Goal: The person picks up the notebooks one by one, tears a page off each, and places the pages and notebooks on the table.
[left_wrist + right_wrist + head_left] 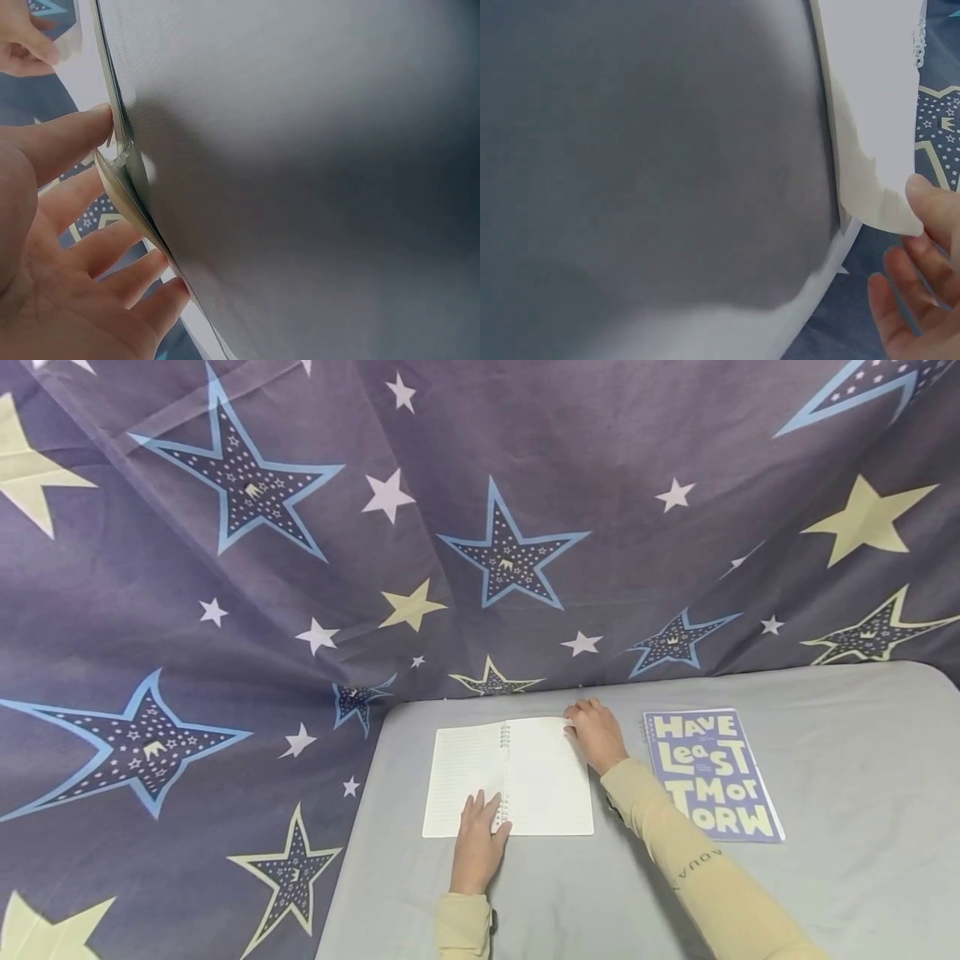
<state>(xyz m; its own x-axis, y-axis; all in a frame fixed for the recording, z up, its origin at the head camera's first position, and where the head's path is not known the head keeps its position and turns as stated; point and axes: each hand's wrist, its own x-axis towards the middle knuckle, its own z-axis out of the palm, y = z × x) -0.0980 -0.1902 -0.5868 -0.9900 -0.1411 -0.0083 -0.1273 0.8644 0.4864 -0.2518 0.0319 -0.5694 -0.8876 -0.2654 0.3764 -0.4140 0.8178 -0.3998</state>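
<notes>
A spiral notebook (549, 785) lies spread flat on the grey cloth, lined paper on its left side and a pale, blank-looking page on its right. My left hand (477, 852) rests on the lower part of the left page beside the spiral binding (504, 810), fingers extended. At the upper right corner, my right hand (597, 735) pinches a page. The right wrist view shows that page's corner (889, 214) curling up between thumb and index finger, while the other fingers are loosely bent.
Right of the open notebook lies a second spiral notebook (712, 777), closed, with a purple cover and large cream lettering. Grey cloth (862, 777) covers the surface. A dark star-patterned fabric (510, 635) hangs along the back and left edges.
</notes>
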